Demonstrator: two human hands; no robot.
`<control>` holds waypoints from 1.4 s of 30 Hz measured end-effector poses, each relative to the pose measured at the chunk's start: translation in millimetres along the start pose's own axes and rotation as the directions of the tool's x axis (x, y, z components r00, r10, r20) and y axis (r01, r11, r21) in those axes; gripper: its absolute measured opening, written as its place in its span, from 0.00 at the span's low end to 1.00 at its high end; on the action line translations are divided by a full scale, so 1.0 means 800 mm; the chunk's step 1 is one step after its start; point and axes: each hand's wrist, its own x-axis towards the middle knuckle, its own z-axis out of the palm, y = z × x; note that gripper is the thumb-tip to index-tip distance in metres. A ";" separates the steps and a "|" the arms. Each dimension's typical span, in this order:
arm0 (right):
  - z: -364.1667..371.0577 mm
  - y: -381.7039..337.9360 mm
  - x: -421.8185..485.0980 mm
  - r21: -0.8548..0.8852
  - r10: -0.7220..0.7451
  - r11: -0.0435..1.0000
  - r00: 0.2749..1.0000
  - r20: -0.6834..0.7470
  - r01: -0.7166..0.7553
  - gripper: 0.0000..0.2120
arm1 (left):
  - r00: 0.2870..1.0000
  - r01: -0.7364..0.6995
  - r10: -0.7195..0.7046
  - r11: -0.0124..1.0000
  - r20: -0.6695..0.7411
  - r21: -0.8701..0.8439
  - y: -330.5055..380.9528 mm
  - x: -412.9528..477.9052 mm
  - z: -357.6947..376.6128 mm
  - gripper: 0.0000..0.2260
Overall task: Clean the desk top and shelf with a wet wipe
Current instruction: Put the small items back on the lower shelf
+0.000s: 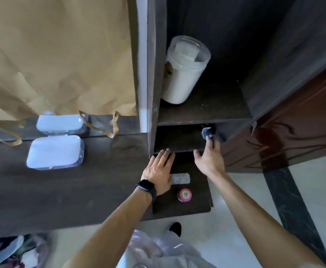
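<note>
The left hand (159, 169) lies flat and open at the shelf (179, 140) edge, mid-frame. The right hand (209, 157) pinches something small, maybe a wipe (206, 132).

Person's arms and hands, head view

Both forearms are bare, with no sleeve visible up to the frame's lower edge. The left hand (158, 171) carries a black wristband (146, 189) with a flat, dark rectangular face, worn snug at the wrist. The right hand (209, 161) wears no band, ring or glove. A dark shoe tip (175, 228) shows on the floor below, between the arms.
</note>
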 end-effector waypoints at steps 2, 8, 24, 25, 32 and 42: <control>-0.005 0.011 0.023 -0.085 -0.041 0.995 0.997 0.058 0.046 0.36 | 0.996 0.065 -0.067 0.997 0.050 0.052 0.012 0.018 0.008 0.39; -0.002 0.039 0.059 -0.188 -0.094 0.975 0.985 0.144 0.120 0.36 | 0.971 0.214 -0.220 0.974 0.095 0.069 0.021 0.031 0.036 0.44; 0.012 0.103 0.009 0.248 -0.196 0.946 0.977 -0.080 0.210 0.14 | 0.911 0.368 -0.410 0.853 -0.042 -0.369 0.096 0.139 -0.017 0.32; 0.012 0.111 -0.003 0.301 -0.168 0.934 0.981 -0.100 0.191 0.15 | 0.899 0.380 -0.436 0.820 -0.037 -0.428 0.102 0.157 -0.015 0.33; -0.009 0.197 -0.086 0.480 0.019 0.876 0.990 -0.137 0.050 0.17 | 0.856 0.291 -0.462 0.802 -0.232 -0.522 0.128 0.245 0.005 0.35; -0.006 0.254 -0.146 0.540 0.163 0.839 0.977 -0.137 -0.065 0.25 | 0.896 0.159 -0.322 0.876 -0.307 -0.456 0.147 0.217 0.046 0.27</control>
